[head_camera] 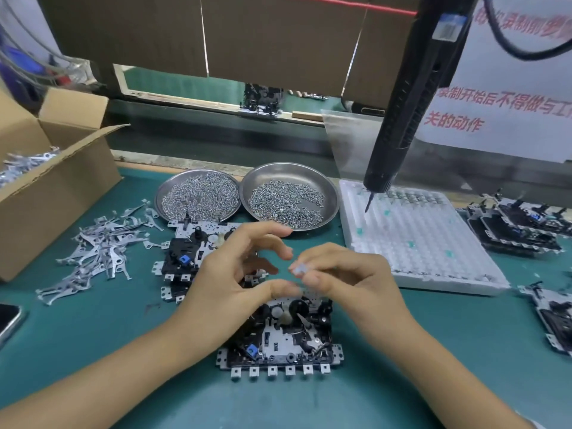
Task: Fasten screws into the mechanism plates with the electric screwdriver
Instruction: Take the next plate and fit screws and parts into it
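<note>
Screwdriving not yet begun: both hands busy above the near plate.

The black-and-silver stamped mechanism plate (280, 339) lies at the near middle of the green mat (123, 342); the right hand (346, 280) pinches a small translucent plastic piece (299, 270), the left hand (235, 267) curls loosely, holding nothing. The black ribbed electric screwdriver (405, 100) hangs untouched over the white foam tray (427, 243); glinting screws fill two round steel dishes (288, 171) toward the far edge.
</note>
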Motion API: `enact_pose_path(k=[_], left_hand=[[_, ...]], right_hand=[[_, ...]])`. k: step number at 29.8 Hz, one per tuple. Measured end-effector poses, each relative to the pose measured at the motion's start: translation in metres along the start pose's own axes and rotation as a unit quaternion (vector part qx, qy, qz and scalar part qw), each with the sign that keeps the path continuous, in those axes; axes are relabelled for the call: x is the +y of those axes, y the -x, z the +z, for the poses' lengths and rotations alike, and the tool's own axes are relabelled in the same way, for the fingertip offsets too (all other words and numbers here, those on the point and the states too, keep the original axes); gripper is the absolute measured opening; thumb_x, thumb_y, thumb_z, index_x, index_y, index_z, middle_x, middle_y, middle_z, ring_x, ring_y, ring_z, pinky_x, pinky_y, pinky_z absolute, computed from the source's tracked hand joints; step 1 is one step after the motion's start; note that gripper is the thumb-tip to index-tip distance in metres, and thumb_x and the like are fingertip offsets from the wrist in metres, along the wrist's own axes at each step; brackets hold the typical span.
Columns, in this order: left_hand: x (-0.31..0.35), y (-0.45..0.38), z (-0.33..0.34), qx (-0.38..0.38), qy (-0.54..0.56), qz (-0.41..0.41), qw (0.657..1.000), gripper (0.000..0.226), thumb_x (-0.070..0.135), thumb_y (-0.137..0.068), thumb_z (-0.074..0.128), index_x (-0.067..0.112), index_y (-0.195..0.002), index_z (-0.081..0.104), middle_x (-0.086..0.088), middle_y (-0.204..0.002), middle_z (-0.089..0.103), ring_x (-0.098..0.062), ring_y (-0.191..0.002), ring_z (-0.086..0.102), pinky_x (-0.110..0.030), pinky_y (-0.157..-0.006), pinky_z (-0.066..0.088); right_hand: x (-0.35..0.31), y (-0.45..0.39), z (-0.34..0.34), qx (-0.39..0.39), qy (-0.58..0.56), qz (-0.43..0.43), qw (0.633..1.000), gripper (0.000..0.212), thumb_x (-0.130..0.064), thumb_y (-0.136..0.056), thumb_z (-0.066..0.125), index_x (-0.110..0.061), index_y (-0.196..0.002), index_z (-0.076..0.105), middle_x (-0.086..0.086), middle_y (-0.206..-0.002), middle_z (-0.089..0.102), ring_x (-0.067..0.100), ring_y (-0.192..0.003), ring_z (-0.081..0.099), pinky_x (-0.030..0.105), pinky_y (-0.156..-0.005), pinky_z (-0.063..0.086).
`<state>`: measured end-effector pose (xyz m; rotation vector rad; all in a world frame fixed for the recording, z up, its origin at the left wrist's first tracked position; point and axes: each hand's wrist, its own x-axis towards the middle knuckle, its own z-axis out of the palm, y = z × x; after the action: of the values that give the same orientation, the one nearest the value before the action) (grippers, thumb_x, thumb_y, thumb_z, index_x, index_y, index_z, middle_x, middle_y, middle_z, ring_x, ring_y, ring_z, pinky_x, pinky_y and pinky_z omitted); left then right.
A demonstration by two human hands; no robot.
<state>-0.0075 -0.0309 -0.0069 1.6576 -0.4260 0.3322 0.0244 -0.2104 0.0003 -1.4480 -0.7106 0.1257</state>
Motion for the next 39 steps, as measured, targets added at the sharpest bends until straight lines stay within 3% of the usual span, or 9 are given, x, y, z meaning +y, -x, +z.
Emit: enact_pose_path(k=[3, 5, 8, 13, 16, 20, 27, 35, 39], left_hand=[[0.003, 0.000, -0.004, -0.020, -0.097, 0.001, 0.995, 0.037, 0.050, -0.071, 0.072, 0.041, -0.106, 0.062, 0.011, -0.094, 0.064, -0.015, -0.089, 0.061, -0.028, -0.072, 0.048], [0.005, 0.001, -0.004, -0.048, -0.090, -0.023, 0.995, 0.026, 0.049, -0.077, 0.066, 0.034, -0.098, 0.069, 0.007, -0.090, 0.067, -0.012, -0.081, 0.062, -0.029, -0.067, 0.049], [0.008, 0.001, -0.004, -0.056, -0.057, -0.070, 0.994, 0.021, 0.045, -0.082, 0.067, 0.026, -0.086, 0.074, 0.000, -0.083, 0.070, -0.013, -0.074, 0.064, -0.030, -0.068, 0.051], [0.011, -0.004, -0.009, -0.070, -0.033, -0.114, 0.990, 0.014, 0.028, -0.071, 0.073, 0.021, -0.082, 0.078, 0.000, -0.078, 0.073, -0.015, -0.071, 0.068, -0.018, -0.065, 0.052], [0.011, -0.003, -0.010, -0.078, -0.041, -0.119, 0.989, 0.013, 0.027, -0.071, 0.074, 0.021, -0.082, 0.078, 0.001, -0.077, 0.074, -0.013, -0.071, 0.069, -0.016, -0.065, 0.052], [0.012, -0.002, -0.011, -0.060, -0.036, -0.137, 0.988, 0.017, 0.032, -0.067, 0.074, 0.025, -0.082, 0.076, 0.000, -0.077, 0.074, -0.018, -0.072, 0.070, -0.025, -0.066, 0.056], [0.014, -0.002, -0.013, -0.069, -0.053, -0.146, 0.985, 0.009, 0.021, -0.068, 0.078, 0.020, -0.077, 0.075, 0.000, -0.071, 0.073, -0.012, -0.065, 0.069, -0.015, -0.060, 0.051], [0.023, -0.005, -0.020, -0.190, -0.070, -0.236, 0.950, 0.012, 0.006, -0.069, 0.081, 0.016, -0.069, 0.074, -0.001, -0.062, 0.069, -0.002, -0.053, 0.057, -0.012, -0.054, 0.046], [0.023, -0.004, -0.024, -0.250, -0.080, -0.275, 0.925, 0.011, 0.007, -0.070, 0.081, 0.017, -0.068, 0.075, 0.001, -0.061, 0.069, -0.002, -0.051, 0.058, -0.010, -0.052, 0.044]], right_hand=[[0.001, 0.001, -0.002, 0.028, 0.178, -0.089, 0.980, 0.005, -0.020, -0.076, 0.073, -0.020, -0.078, 0.077, -0.010, -0.074, 0.069, 0.007, -0.069, 0.063, 0.018, -0.065, 0.047], [0.002, 0.002, -0.002, 0.017, 0.256, -0.160, 0.953, 0.005, -0.013, -0.075, 0.075, -0.014, -0.081, 0.076, -0.007, -0.076, 0.069, 0.004, -0.068, 0.061, 0.017, -0.065, 0.047], [0.003, 0.005, -0.002, 0.003, 0.325, -0.201, 0.924, 0.009, -0.013, -0.075, 0.075, -0.006, -0.082, 0.077, 0.002, -0.075, 0.069, 0.015, -0.066, 0.061, 0.027, -0.062, 0.049], [0.003, 0.003, -0.003, 0.014, 0.311, -0.111, 0.944, 0.008, -0.014, -0.071, 0.081, -0.012, -0.078, 0.077, -0.003, -0.073, 0.065, 0.003, -0.065, 0.057, 0.025, -0.053, 0.045], [0.002, 0.003, -0.004, 0.007, 0.266, -0.033, 0.963, 0.011, -0.014, -0.070, 0.083, -0.015, -0.079, 0.078, -0.007, -0.074, 0.067, 0.009, -0.064, 0.060, 0.023, -0.058, 0.048], [0.000, 0.004, -0.004, -0.004, 0.191, 0.036, 0.981, 0.012, -0.015, -0.075, 0.078, -0.017, -0.087, 0.078, -0.008, -0.079, 0.069, 0.009, -0.070, 0.065, 0.022, -0.065, 0.050], [-0.011, 0.002, -0.008, -0.057, 0.176, 0.114, 0.976, 0.023, -0.003, -0.081, 0.072, -0.025, -0.087, 0.077, -0.003, -0.082, 0.072, 0.013, -0.074, 0.065, 0.022, -0.069, 0.050], [-0.018, 0.005, -0.004, -0.112, 0.216, 0.157, 0.957, 0.021, -0.012, -0.074, 0.080, -0.030, -0.085, 0.076, -0.010, -0.073, 0.073, 0.018, -0.069, 0.064, 0.021, -0.065, 0.050], [-0.020, 0.008, -0.003, -0.129, 0.243, 0.156, 0.949, 0.019, -0.009, -0.074, 0.080, -0.026, -0.081, 0.074, -0.009, -0.075, 0.073, 0.007, -0.069, 0.066, 0.012, -0.067, 0.048]])
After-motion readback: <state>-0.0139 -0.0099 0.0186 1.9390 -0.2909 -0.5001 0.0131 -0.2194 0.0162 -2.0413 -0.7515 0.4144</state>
